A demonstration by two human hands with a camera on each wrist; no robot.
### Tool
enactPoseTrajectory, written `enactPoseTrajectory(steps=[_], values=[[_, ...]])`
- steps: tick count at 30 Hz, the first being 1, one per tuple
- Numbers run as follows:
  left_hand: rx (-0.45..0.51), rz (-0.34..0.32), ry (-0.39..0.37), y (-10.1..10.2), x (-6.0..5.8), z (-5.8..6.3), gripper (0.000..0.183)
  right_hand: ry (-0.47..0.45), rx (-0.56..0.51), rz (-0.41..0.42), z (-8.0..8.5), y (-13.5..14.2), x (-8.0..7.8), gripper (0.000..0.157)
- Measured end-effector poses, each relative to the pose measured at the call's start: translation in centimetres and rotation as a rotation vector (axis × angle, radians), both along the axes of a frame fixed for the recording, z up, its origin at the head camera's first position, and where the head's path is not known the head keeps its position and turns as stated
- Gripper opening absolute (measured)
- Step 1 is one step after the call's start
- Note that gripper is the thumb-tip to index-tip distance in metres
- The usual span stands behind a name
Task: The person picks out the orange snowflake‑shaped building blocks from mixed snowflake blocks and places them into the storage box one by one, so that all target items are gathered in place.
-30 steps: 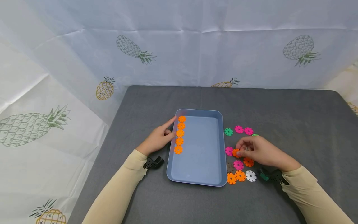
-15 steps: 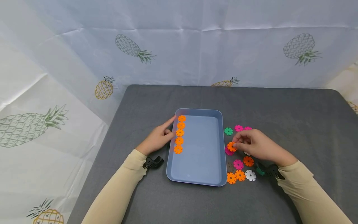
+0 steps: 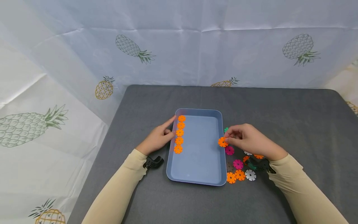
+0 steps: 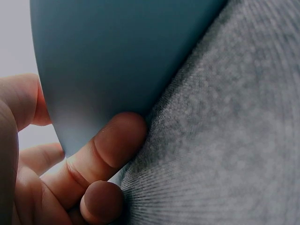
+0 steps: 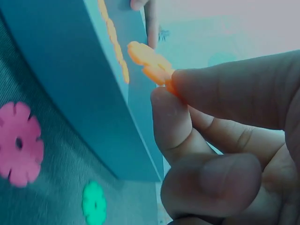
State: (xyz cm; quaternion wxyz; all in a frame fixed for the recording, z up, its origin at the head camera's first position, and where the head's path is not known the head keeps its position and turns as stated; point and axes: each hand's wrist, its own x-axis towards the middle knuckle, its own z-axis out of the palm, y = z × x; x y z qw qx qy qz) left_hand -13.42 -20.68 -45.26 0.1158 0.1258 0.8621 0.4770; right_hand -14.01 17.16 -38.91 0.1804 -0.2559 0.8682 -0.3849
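"What does the right hand (image 3: 251, 141) have?"

"A thin orange disc (image 3: 222, 142), notched like a flower, pinched by its edge between closed fingertips, above the rim of a smooth blue round-cornered tray (image 3: 199, 149)."

"And around that grip?"

"Farther left, five orange notched discs (image 3: 179, 133) in a row inside the tray; just nearer the person, a magenta notched disc (image 3: 229, 151) on finely ribbed grey cloth (image 3: 293, 124)."

"The left hand (image 3: 156, 140)?"

"Across the tray, gripping its wall, thumb over the rim."
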Motion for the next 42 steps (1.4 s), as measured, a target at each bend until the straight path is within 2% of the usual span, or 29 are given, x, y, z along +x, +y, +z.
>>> enactPoseTrajectory(steps=[11, 31, 42], values=[[0.007, 0.0, -0.003, 0.0, -0.1, 0.0, 0.072, -0.015, -0.006, 0.037, -0.3, -3.2, -0.6, 0.007], [-0.001, 0.002, -0.002, 0.1, 0.0, 0.3, 0.072, -0.047, -0.021, 0.113, -0.2, -8.0, -0.2, 0.006], [-0.019, 0.002, 0.003, 0.2, 0.0, 0.4, 0.072, -0.05, -0.033, 0.203, -0.6, -11.1, -0.2, 0.007]])
